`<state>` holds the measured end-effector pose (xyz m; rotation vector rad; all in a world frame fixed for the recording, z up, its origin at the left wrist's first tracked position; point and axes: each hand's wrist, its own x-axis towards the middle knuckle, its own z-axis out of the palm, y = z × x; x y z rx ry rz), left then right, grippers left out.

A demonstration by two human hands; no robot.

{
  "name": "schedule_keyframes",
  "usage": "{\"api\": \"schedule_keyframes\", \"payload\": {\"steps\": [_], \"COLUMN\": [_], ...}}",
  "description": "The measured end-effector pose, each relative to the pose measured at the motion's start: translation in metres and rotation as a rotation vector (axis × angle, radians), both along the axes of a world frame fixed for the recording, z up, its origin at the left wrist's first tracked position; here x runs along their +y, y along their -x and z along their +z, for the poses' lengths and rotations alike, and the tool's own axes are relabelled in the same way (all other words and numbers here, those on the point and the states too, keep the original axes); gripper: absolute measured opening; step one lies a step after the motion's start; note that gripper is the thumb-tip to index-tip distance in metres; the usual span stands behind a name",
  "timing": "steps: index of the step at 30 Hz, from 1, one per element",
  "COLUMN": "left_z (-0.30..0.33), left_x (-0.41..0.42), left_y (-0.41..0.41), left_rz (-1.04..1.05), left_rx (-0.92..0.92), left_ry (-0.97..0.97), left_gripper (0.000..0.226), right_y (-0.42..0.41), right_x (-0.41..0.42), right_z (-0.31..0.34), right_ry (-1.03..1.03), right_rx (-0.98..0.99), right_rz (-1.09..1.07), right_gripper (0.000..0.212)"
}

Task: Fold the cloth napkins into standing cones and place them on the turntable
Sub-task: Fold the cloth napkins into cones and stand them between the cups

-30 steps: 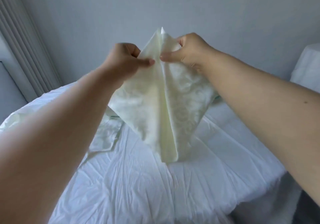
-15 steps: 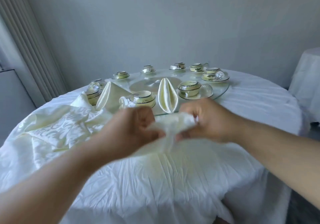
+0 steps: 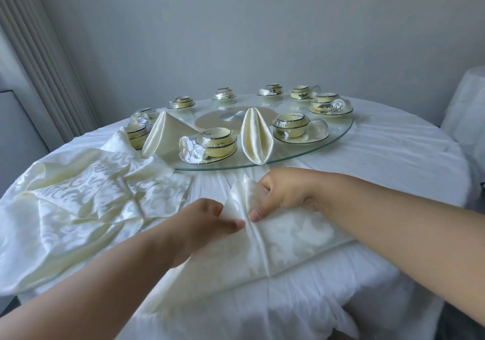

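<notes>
We count two folded napkins standing on the glass turntable (image 3: 338, 136): one cone (image 3: 256, 136) near the front rim and one (image 3: 161, 132) at the left. One napkin (image 3: 265, 247) lies on the worktop (image 3: 393, 155) under two hands, the left hand (image 3: 202, 224) and the right hand (image 3: 286, 192). A heap of loose napkins (image 3: 86, 198) lies at the left; we cannot tell how many. Nine cup-and-saucer sets ring the turntable, the nearest (image 3: 216, 144) between the cones.
</notes>
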<state>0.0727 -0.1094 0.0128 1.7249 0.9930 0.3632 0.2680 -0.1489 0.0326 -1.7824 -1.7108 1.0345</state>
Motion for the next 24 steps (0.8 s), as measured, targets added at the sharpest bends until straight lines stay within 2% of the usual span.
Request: {"api": "schedule_keyframes", "payload": {"steps": [2,4,6,9,11,14,16,20,24], "left_z": [-0.006,-0.013,-0.018,-0.025,-0.031,-0.036,-0.035,-0.031,-0.034], "left_x": [0.012,0.022,0.026,0.025,0.023,0.026,0.032,0.042,0.044], "left_y": [-0.002,-0.005,-0.008,-0.011,-0.009,-0.006,-0.006,-0.006,-0.006], "left_rz": [0.069,0.110,0.133,0.118,0.109,0.119,0.117,0.127,0.138], "left_rx": [0.045,0.133,0.248,0.434,0.478,0.448,0.416,0.367,0.392], "left_ry": [0.064,0.039,-0.080,-0.387,-0.512,-0.500,-0.439,-0.356,-0.395], "left_gripper": [0.045,0.033,0.028,0.039,0.044,0.048,0.051,0.059,0.060], "right_y": [0.002,0.003,0.003,0.003,0.002,0.001,0.002,0.003,0.004], "right_x": [0.018,0.031,0.038,0.042,0.042,0.041,0.042,0.051,0.056], "right_z": [-0.005,-0.013,-0.023,-0.034,-0.035,-0.034,-0.034,-0.035,-0.044], "right_ry": [0.027,0.069,0.115,0.133,0.122,0.094,0.061,-0.048,-0.095], "right_rx": [-0.095,-0.160,-0.219,-0.251,-0.268,-0.271,-0.243,-0.265,-0.261], "right_rz": [-0.010,-0.021,-0.028,-0.038,-0.032,-0.008,-0.002,-0.066,-0.105], "right_gripper": [0.023,0.025,0.027,0.036,0.034,0.024,0.025,0.042,0.051]}}
